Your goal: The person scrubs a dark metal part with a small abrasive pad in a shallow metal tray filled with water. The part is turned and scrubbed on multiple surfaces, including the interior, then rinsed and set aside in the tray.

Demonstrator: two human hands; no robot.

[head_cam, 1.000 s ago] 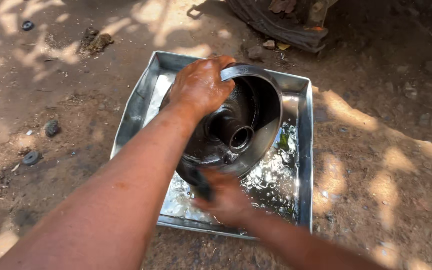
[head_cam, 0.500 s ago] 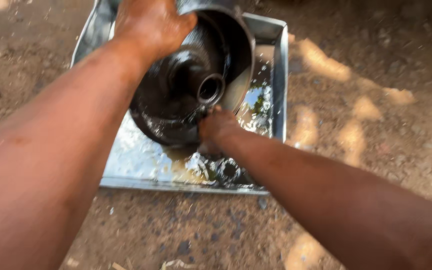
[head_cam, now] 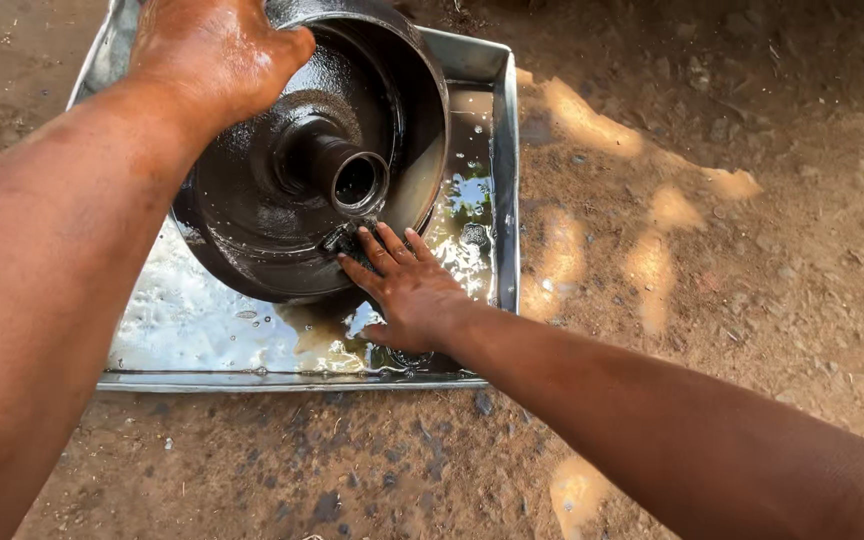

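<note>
A black, wet metal drum (head_cam: 252, 225) with a short hub tube (head_cam: 352, 178) in its middle stands tilted on edge in a shallow steel tray (head_cam: 508, 190). My left hand (head_cam: 214, 48) grips the drum's upper rim and holds it up. My right hand (head_cam: 410, 292) lies with fingers stretched against the drum's inner face just below the hub. It presses a small dark scrubber (head_cam: 344, 240), which shows at the fingertips. Most of the scrubber is hidden under the hand.
Murky liquid (head_cam: 202, 325) covers the tray's bottom and reflects light. The tray sits on bare brown dirt (head_cam: 732, 280) with small stones and patches of sunlight. The far edge of the tray is cut off by the top of the view.
The view has moved closer and lower over the tray. My right hand rose from the liquid at the tray's near edge to the drum's inner face below the hub. My left hand kept its grip.
</note>
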